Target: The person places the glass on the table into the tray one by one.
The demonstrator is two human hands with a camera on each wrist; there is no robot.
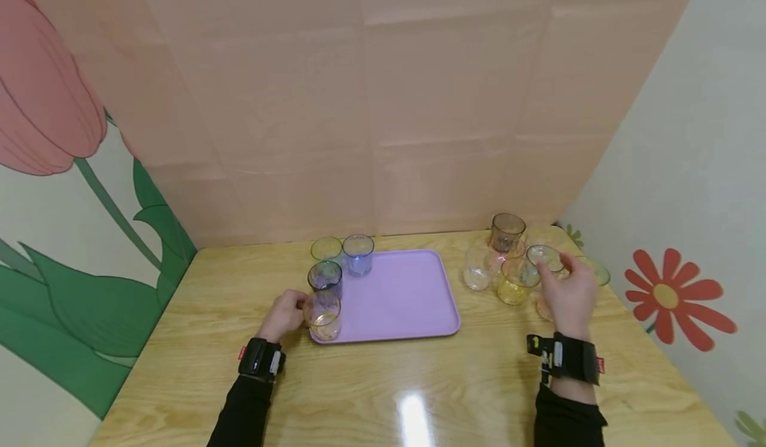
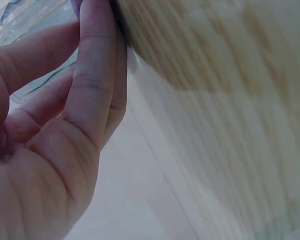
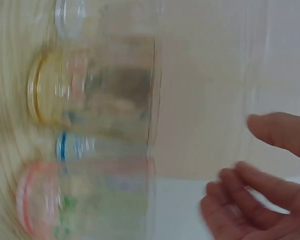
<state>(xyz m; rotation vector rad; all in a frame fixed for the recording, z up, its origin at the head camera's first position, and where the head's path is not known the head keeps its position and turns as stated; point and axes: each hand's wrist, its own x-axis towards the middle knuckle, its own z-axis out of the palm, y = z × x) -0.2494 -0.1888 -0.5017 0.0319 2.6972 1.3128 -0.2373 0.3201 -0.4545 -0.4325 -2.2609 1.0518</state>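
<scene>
The lilac tray [image 1: 397,294] lies on the table. At its left front edge my left hand [image 1: 284,315] pinches the rim between thumb and fingers, beside a yellowish glass [image 1: 326,327]. Behind that glass stand a purple glass [image 1: 325,281], a greenish glass [image 1: 326,250] and a blue glass [image 1: 359,261]. My right hand [image 1: 571,297] hovers over the glasses on the right, its fingers bent and holding nothing. Below it, in the right wrist view, are a yellow glass [image 3: 90,95], a pink glass [image 3: 85,200] and part of a blue-based glass [image 3: 80,145].
More glasses crowd the table's right side, among them a dark glass [image 1: 507,233] at the back and a clear glass [image 1: 477,274]. A pinkish-brown sheet [image 1: 371,101] hangs behind the wooden table [image 1: 359,394]. A flower-painted wall [image 1: 676,167] borders the right.
</scene>
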